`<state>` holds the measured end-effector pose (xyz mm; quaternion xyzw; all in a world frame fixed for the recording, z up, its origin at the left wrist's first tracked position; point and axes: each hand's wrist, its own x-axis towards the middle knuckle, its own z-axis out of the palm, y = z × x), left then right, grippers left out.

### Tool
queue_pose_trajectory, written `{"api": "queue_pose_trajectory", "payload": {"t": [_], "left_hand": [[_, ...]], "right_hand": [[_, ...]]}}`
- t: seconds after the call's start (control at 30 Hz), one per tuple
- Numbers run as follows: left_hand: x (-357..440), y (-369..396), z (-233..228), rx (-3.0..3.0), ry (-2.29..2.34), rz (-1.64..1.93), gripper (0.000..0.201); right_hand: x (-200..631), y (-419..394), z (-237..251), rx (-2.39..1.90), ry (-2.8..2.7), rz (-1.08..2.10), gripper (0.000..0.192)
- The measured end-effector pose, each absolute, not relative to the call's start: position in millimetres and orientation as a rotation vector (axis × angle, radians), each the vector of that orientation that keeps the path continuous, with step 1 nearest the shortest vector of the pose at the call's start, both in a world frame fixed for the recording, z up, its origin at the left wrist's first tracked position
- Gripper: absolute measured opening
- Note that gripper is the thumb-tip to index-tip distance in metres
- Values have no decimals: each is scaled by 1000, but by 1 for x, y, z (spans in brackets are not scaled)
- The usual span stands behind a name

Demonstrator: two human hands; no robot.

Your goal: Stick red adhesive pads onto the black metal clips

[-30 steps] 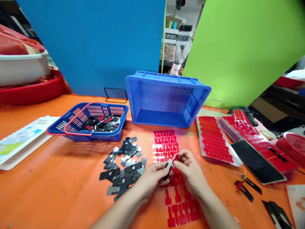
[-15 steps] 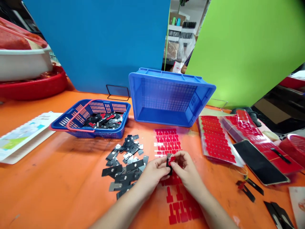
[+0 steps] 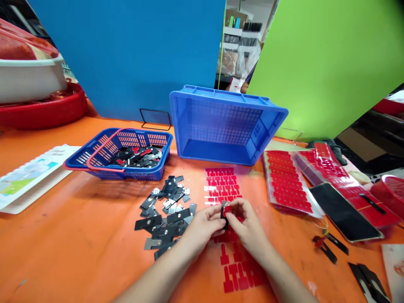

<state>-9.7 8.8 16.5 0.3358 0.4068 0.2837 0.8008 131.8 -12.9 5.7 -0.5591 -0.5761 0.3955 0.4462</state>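
Observation:
Pinched in my left hand [image 3: 206, 225] is a small flat black metal piece [image 3: 224, 210], held upright. My right hand [image 3: 248, 223] grips a red T-shaped sticker [image 3: 227, 209] against its upper part, thumb pressing on it. Both hands meet over a clear sheet of red T-shaped stickers [image 3: 222, 184], whose middle rows they partly cover. Left of my left hand lies a loose pile of black and grey metal pieces [image 3: 170, 225], several with a round silver spot.
Behind the pile stands a blue basket [image 3: 143, 173] of similar pieces, some with red. A blue crate [image 3: 217, 151] lies on its side at the back. To the right are stacked red sticker sheets [image 3: 287, 181], a black phone [image 3: 345, 212] and loose black blades [image 3: 368, 280].
The view has tipped slightly. Both hands stay together, and the red sticker sits a little closer against the black piece.

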Motion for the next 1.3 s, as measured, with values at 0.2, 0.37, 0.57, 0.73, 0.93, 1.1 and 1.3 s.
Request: {"api": "queue_pose_trajectory", "payload": {"t": [0.2,0.37,0.57,0.73,0.93,1.1,1.3], "left_hand": [[-10,8,15,706,867,619,37],[-11,8,14,704,869,625,36],[-11,8,12,723,864,616,37],[-11,9,11,746,858,608,40],[-11,9,10,747,862,603,42],[-10,10,11,739,873,603,44],[-10,10,12,751,884,587,44]], "right_hand": [[131,-12,5,-1406,-1423,966,14],[130,-12,2,-1403,-1425,954,15],[129,-12,6,-1407,-1436,962,15],[129,-12,9,-1398,-1469,946,15],[130,-12,10,-1381,-1486,933,15],[130,-12,10,-1385,-1499,915,15],[130,-12,12,-1399,-1519,916,15]]}}
